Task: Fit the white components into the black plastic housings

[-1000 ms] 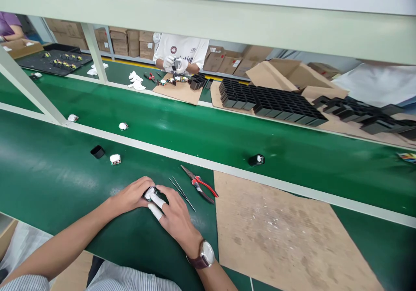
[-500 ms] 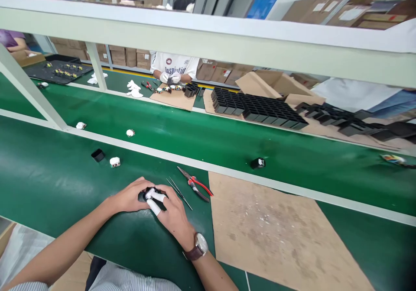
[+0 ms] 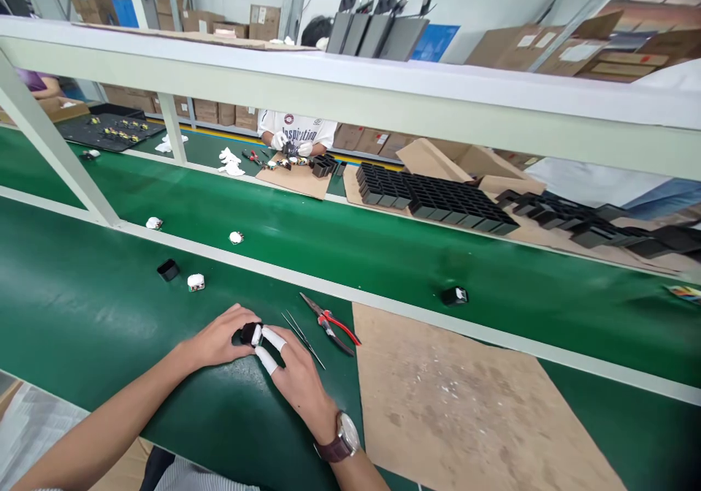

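My left hand (image 3: 223, 339) is wrapped round a small black housing (image 3: 248, 332) just above the green table. A white-topped part (image 3: 257, 335) shows at the housing's right end. Two fingers of my right hand (image 3: 293, 365), covered in white cots, pinch that white part. Right of my hands lie tweezers (image 3: 304, 340) and red-and-black pliers (image 3: 330, 323). Beyond my left hand are an open black housing (image 3: 168, 269) and a white-topped circuit part (image 3: 196, 282).
A green conveyor belt (image 3: 307, 228) carries white-topped parts and a black housing (image 3: 455, 296). Cardboard (image 3: 465, 396) covers the table at right. A shelf frame (image 3: 350, 85) crosses above. Opposite, a person in white gloves (image 3: 296, 136) works beside rows of black housings (image 3: 438, 197).
My right fingers have drawn slightly back from the housing, and its white end shows more clearly. Parts on the belt have shifted right. The camera view has tilted up a little.
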Demonstrator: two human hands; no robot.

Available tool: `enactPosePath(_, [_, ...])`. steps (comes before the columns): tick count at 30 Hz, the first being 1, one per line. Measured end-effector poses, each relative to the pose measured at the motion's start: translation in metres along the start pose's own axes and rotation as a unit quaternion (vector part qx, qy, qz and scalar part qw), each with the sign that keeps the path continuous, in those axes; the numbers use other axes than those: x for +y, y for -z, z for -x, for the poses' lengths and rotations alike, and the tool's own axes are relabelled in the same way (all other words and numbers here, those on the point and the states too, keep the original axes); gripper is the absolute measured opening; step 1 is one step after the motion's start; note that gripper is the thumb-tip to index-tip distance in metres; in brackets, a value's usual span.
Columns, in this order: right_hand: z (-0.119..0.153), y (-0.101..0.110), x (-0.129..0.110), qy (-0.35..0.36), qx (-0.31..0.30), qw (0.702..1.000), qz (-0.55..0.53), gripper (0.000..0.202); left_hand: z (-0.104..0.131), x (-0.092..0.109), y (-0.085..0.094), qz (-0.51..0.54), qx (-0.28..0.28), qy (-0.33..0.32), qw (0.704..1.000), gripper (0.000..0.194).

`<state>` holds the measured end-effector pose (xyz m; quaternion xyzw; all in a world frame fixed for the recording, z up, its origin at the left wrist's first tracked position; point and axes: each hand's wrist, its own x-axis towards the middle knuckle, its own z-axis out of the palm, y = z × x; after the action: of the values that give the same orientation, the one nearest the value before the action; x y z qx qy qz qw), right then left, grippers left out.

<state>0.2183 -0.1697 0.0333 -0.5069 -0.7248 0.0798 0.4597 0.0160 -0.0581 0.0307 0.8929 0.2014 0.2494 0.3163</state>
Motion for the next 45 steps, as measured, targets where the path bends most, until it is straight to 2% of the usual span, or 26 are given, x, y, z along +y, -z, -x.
enactPosePath(8, [0.001,0.000,0.001,-0.027,0.014,1.000,-0.007,0.036,-0.002,0.003,-0.001,-0.002,-0.015,-0.017,1.000,0.043])
enactPosePath(12, [-0.001,0.003,0.001,-0.023,0.019,0.999,-0.020,0.040,-0.004,0.007,0.002,0.008,-0.020,0.005,1.000,0.046])
enactPosePath(14, [-0.002,0.004,0.002,-0.014,0.017,0.999,-0.026,0.041,-0.005,0.009,0.004,0.029,-0.041,0.016,0.999,0.048])
enactPosePath(17, [-0.001,0.004,0.004,-0.009,0.000,1.000,-0.021,0.035,-0.006,0.012,0.005,0.063,-0.078,0.014,0.995,0.046])
enactPosePath(20, [0.002,0.005,0.006,-0.005,-0.028,1.000,-0.008,0.026,-0.007,0.012,0.008,0.089,-0.085,0.017,0.992,0.042])
enactPosePath(23, [0.005,0.006,0.009,0.010,-0.066,0.998,0.017,0.025,-0.012,0.010,0.021,0.143,-0.104,0.026,0.984,0.045])
enactPosePath(26, [0.007,0.006,0.012,0.016,-0.073,0.997,0.026,0.026,-0.032,0.002,0.042,0.144,-0.095,0.038,0.984,0.042])
enactPosePath(30, [0.007,0.002,0.015,0.029,-0.042,0.998,0.021,0.026,-0.083,-0.028,0.060,-0.057,-0.026,0.022,0.998,0.050])
enactPosePath(32, [0.008,-0.001,0.016,0.031,-0.033,0.999,0.021,0.028,-0.113,-0.047,0.057,-0.151,-0.007,0.050,0.987,0.056])
enactPosePath(35, [0.012,-0.005,0.019,0.031,-0.028,0.999,0.021,0.034,-0.155,-0.071,0.038,-0.197,0.015,0.087,0.976,0.060])
enactPosePath(38, [0.019,-0.008,0.025,0.033,-0.025,0.998,0.038,0.040,-0.186,-0.081,0.016,-0.215,0.028,0.096,0.971,0.045])
enactPosePath(40, [0.024,-0.009,0.029,0.031,-0.026,0.998,0.053,0.042,-0.196,-0.080,0.006,-0.223,0.035,0.091,0.970,0.033])
enactPosePath(42, [0.027,-0.010,0.031,0.026,-0.029,0.997,0.063,0.046,-0.193,-0.073,0.003,-0.226,0.039,0.078,0.970,0.033])
enactPosePath(45, [0.028,-0.009,0.031,0.030,-0.025,0.997,0.071,0.049,-0.162,-0.057,0.010,-0.227,0.025,0.050,0.972,0.040])
